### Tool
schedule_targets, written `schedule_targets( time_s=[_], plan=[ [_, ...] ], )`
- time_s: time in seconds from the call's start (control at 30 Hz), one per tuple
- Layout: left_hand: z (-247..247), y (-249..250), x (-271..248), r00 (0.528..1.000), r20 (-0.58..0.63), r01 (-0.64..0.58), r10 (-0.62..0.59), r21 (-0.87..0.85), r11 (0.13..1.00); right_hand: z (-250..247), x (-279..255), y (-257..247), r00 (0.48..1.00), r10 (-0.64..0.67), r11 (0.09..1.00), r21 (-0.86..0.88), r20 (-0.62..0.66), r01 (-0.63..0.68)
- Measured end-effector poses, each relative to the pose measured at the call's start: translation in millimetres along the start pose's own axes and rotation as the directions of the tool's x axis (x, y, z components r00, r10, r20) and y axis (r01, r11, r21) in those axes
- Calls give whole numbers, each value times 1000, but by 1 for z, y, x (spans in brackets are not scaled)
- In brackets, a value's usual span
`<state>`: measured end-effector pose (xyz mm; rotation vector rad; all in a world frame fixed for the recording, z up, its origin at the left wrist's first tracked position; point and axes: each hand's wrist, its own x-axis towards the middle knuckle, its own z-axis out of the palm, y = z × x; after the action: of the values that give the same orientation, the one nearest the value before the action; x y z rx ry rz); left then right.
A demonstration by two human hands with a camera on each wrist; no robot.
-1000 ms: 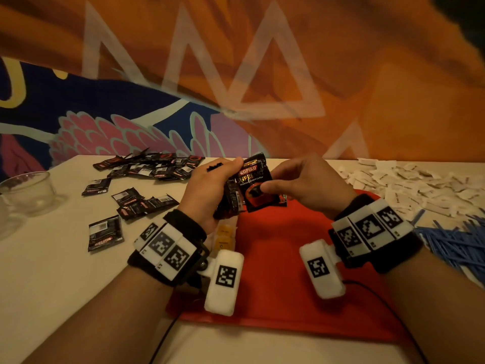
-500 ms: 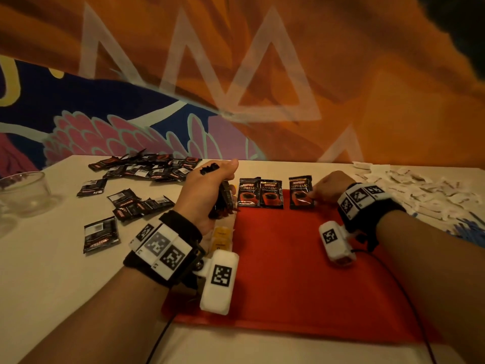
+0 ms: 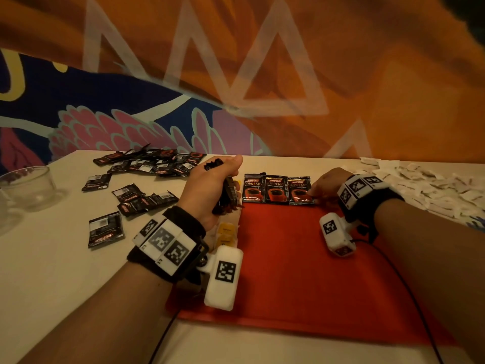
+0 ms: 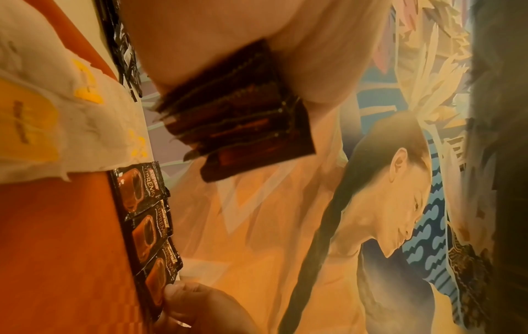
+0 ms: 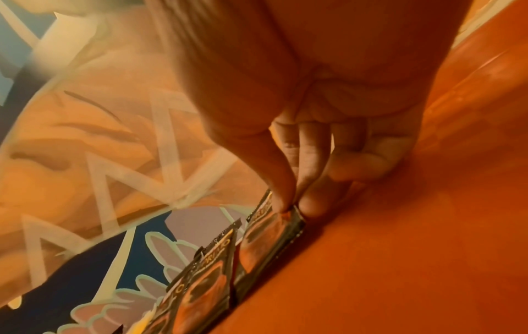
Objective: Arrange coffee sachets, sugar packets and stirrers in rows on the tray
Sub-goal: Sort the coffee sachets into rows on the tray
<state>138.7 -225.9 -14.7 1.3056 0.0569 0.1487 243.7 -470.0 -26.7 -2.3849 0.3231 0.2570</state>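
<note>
At the left edge of the tabletop a glass cup was seen. Loose coffee sachets were scattered from the far left part towards the middle, some face down, one lying apart nearer the front.

The left hand was held just beside the left edge of the red tray, its grip closed round a stack of sachets (the stack's serrated ends were fanned out below the palm in the left wrist view). A yellow-printed white packet lay on the tabletop against the tray's left edge, under that hand.

Along the far edge of the tray, at its left end, three sachets were laid face up in a row, side by side and touching: the first sachet, the second sachet and the third sachet.

The right hand was lowered onto the tray just right of the row; its grip was pinched on the right edge of the third sachet, with thumb and fingertips pressed together there and the other fingers curled.

Towards the far right corner of the tabletop, white sugar packets were heaped. A little blue (possibly stirrers, too small to tell) was seen at the right edge.
</note>
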Motion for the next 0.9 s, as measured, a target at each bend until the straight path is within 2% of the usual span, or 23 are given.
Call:
schedule_targets(
  time_s=[0.23, 0.37, 0.47, 0.57, 0.63, 0.7, 0.8, 0.9],
  plan=[
    [0, 1, -2, 1000, 8, 17, -18, 17, 1000, -2, -5, 2, 999, 32, 992, 121, 8, -32],
    [-2, 1, -3, 994, 81, 76, -75, -16, 997, -3, -3, 5, 1000, 25, 987, 157, -9, -24],
    [-3, 0, -3, 986, 138, 102, -90, -82, 991, -4, -1, 6, 1000, -16, 992, 123, -9, 17],
    [-1, 0, -2, 985, 142, 119, -100, -129, 984, -9, -6, 3, 992, -116, 990, 73, -44, 119],
    [0, 2, -3, 980, 167, 134, -105, -175, 975, -13, -18, -6, 973, -211, 976, 32, -94, 215],
    [1, 4, -3, 972, 209, 154, -109, -214, 965, -10, -36, -20, 944, -323, 939, 102, -74, 329],
    [3, 4, -5, 962, 254, 162, -105, -218, 962, 3, -67, -42, 864, -501, 836, 229, -50, 498],
    [0, 3, -6, 964, 254, 136, -83, -196, 971, 15, -91, -54, 794, -607, 752, 314, -14, 580]
  ],
)
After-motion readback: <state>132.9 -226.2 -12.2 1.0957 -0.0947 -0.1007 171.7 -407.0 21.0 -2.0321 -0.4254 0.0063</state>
